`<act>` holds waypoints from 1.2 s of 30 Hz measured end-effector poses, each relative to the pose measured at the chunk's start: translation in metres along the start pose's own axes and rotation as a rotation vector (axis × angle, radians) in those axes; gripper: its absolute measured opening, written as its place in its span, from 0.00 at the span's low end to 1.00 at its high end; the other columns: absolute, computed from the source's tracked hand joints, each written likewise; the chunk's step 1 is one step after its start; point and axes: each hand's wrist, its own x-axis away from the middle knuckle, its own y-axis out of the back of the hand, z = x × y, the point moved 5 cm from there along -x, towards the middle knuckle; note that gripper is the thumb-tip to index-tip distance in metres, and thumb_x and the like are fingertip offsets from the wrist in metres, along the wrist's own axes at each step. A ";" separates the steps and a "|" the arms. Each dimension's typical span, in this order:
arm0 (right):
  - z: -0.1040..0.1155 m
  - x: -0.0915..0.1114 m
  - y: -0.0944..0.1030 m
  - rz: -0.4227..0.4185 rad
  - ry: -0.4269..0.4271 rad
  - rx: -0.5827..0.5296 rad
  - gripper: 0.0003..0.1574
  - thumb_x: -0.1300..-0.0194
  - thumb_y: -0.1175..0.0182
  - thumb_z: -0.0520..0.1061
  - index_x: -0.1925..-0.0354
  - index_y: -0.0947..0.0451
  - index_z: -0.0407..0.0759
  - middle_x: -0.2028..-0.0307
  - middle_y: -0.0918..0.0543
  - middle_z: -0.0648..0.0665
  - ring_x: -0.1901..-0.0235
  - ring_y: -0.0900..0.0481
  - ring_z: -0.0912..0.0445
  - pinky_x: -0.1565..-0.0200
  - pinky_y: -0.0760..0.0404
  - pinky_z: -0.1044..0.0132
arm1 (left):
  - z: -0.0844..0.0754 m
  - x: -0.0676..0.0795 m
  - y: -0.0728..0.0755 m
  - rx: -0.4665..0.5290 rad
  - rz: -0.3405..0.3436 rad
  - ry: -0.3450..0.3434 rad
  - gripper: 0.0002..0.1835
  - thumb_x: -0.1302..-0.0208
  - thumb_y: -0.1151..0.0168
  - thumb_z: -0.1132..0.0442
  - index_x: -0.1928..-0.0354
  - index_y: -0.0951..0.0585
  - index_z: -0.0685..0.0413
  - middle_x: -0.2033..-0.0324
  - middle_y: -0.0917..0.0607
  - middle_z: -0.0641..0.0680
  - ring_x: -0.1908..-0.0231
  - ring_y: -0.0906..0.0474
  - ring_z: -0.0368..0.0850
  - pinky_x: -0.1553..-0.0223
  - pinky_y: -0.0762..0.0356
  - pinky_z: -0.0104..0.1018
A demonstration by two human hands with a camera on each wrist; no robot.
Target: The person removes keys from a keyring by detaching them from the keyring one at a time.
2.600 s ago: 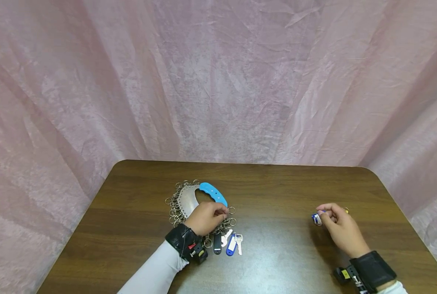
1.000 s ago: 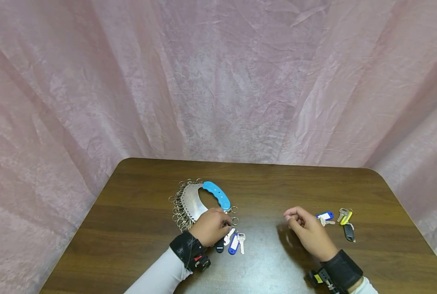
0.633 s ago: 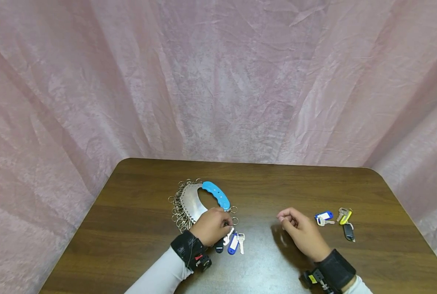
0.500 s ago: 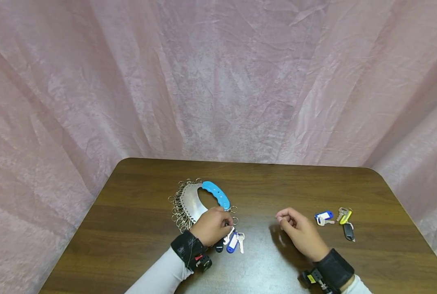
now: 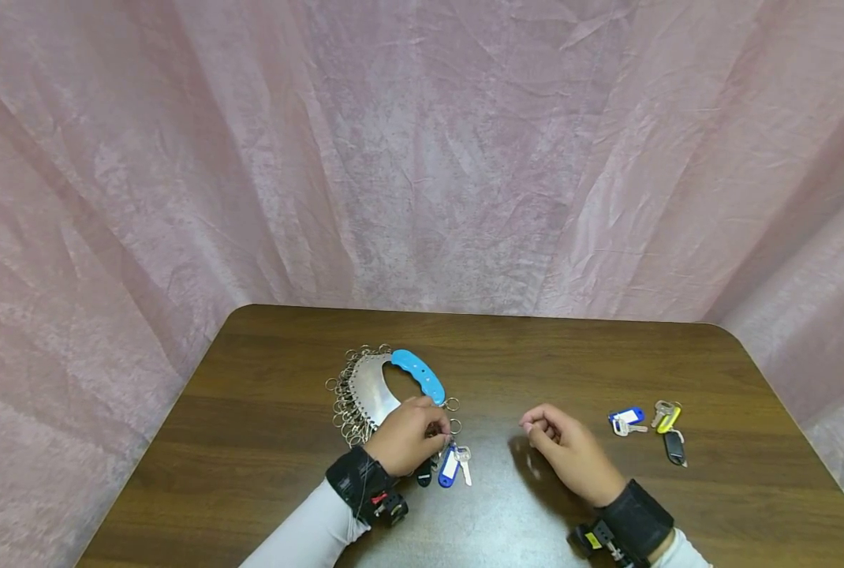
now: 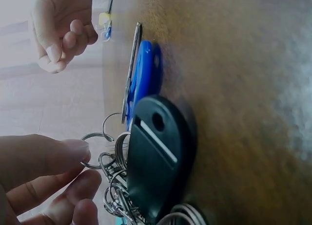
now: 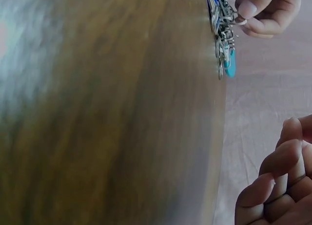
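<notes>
My left hand (image 5: 404,438) is over the lower end of a crescent metal plate (image 5: 367,390) with a blue handle (image 5: 420,375), its edge lined with rings. Its thumb and index finger pinch a metal key ring (image 6: 97,134), seen in the left wrist view. Just beyond that hand lie a black key tag (image 6: 151,161), a blue key tag (image 5: 449,467) with a white label, and a silver key (image 5: 465,465). My right hand (image 5: 567,451) hovers over the table to their right, fingers loosely curled around nothing.
Toward the right of the brown wooden table (image 5: 535,363) lie a blue tag (image 5: 628,415) with a key (image 5: 624,428), a yellow tag (image 5: 668,420) with its key, and a black tag (image 5: 674,447). A pink curtain (image 5: 422,158) hangs behind.
My right hand has let go of the blue-tagged key at the right and moved left toward the ringed plate. The left hand has stayed by the rings, shifting the tags slightly.
</notes>
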 end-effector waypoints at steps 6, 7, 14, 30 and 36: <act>0.002 0.000 -0.009 0.049 -0.003 -0.014 0.05 0.34 0.44 0.36 0.59 0.24 0.42 0.72 0.22 0.45 0.75 0.24 0.51 0.73 0.24 0.66 | 0.000 0.001 0.001 0.017 -0.004 0.015 0.06 0.42 0.35 0.61 0.73 0.23 0.43 0.75 0.27 0.40 0.70 0.33 0.37 0.69 0.34 0.29; 0.003 -0.001 -0.011 0.055 -0.004 -0.013 0.05 0.34 0.44 0.36 0.59 0.24 0.42 0.72 0.22 0.44 0.75 0.24 0.52 0.73 0.24 0.66 | 0.000 0.001 0.001 0.018 -0.003 0.018 0.06 0.41 0.35 0.61 0.72 0.23 0.43 0.76 0.27 0.40 0.70 0.33 0.38 0.69 0.35 0.29; 0.010 -0.004 -0.023 0.094 0.007 0.009 0.03 0.33 0.43 0.38 0.61 0.24 0.43 0.72 0.21 0.45 0.75 0.25 0.57 0.74 0.25 0.67 | 0.002 0.001 0.003 0.032 -0.011 0.020 0.05 0.40 0.36 0.61 0.71 0.23 0.43 0.77 0.27 0.37 0.70 0.32 0.38 0.69 0.34 0.29; 0.027 -0.016 -0.052 0.126 0.106 0.108 0.08 0.36 0.40 0.39 0.57 0.23 0.44 0.65 0.24 0.54 0.68 0.25 0.60 0.68 0.24 0.68 | 0.001 0.001 0.007 0.061 -0.019 0.048 0.03 0.40 0.37 0.62 0.69 0.22 0.45 0.78 0.28 0.39 0.73 0.32 0.37 0.72 0.34 0.29; 0.028 -0.021 -0.062 0.154 0.109 0.100 0.10 0.39 0.39 0.38 0.57 0.23 0.43 0.63 0.24 0.50 0.67 0.24 0.60 0.67 0.24 0.66 | 0.002 0.000 0.008 0.076 -0.022 0.064 0.03 0.39 0.38 0.62 0.69 0.22 0.46 0.78 0.28 0.40 0.73 0.32 0.37 0.72 0.33 0.29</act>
